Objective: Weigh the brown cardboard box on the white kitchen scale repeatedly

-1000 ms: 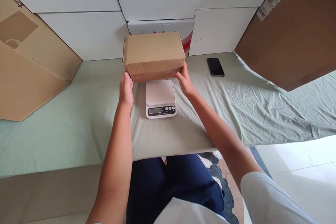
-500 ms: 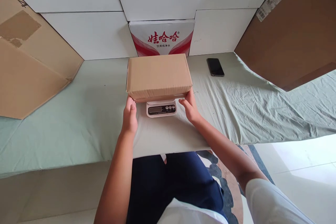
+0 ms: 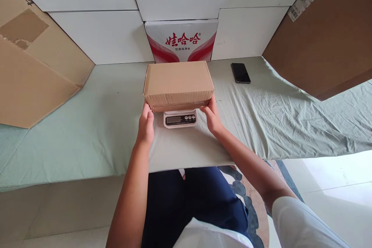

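Observation:
A closed brown cardboard box (image 3: 179, 79) is over a small white kitchen scale (image 3: 180, 125), covering most of it. The scale's front panel shows, with a dark display and several round buttons. My left hand (image 3: 145, 124) grips the box's near left corner, its thumb along the front and the other fingers hidden. At the near right corner, my right hand (image 3: 213, 118) holds the box too, thumb pointing inward and fingertips out of sight. Whether the box's underside rests fully on the scale, I cannot tell.
A black smartphone (image 3: 240, 73) lies right of the box on the green cloth (image 3: 116, 139). Behind stands a white-and-red printed carton (image 3: 182, 40) against white panels (image 3: 99, 35). Large cardboard sheets flank the table at left (image 3: 37, 77) and right (image 3: 328, 42).
The box has tilted slightly, so more of its front face shows. Both hands stay on it. The whole view has shifted a little.

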Motion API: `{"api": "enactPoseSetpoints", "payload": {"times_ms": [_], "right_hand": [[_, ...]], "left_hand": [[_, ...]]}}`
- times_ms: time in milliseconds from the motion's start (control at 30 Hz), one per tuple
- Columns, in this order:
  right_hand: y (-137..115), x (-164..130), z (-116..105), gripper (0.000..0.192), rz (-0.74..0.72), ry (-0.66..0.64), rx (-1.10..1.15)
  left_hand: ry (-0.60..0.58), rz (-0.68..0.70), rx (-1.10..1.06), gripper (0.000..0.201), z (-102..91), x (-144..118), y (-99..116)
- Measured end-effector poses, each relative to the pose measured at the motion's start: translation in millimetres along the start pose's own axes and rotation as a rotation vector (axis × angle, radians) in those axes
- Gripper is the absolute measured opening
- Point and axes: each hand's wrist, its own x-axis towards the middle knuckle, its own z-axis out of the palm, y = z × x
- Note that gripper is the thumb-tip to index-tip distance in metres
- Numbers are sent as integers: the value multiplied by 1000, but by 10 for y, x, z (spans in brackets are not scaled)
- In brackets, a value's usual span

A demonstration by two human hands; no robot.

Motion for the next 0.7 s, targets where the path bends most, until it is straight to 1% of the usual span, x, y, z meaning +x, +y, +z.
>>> {"api": "enactPoseSetpoints", "payload": {"times_ms": [67, 200, 233, 400, 533, 633, 700], "right_hand": [[21, 5, -23, 55, -7, -1, -8], [73, 36, -89, 70, -19, 32, -30], [74, 45, -98, 71, -16, 36, -31], [-16, 31, -42, 64, -38, -26, -18], [-79, -6, 28, 65, -20, -3, -12], [-117, 126, 28, 63, -55, 13, -5], [-136, 358, 12, 61, -127, 17, -23]], "left_hand": [[24, -6, -9, 76, -24, 2, -19], [123, -3, -51, 82, -86, 22, -67], [126, -7, -54, 84, -93, 26, -73], [20, -47, -21, 81, -49, 2, -56], [-14, -62, -37, 76, -19, 6, 4], [-36, -41, -74, 79, -39, 184, 33], [-53, -67, -100, 82, -61, 426, 3]]}}
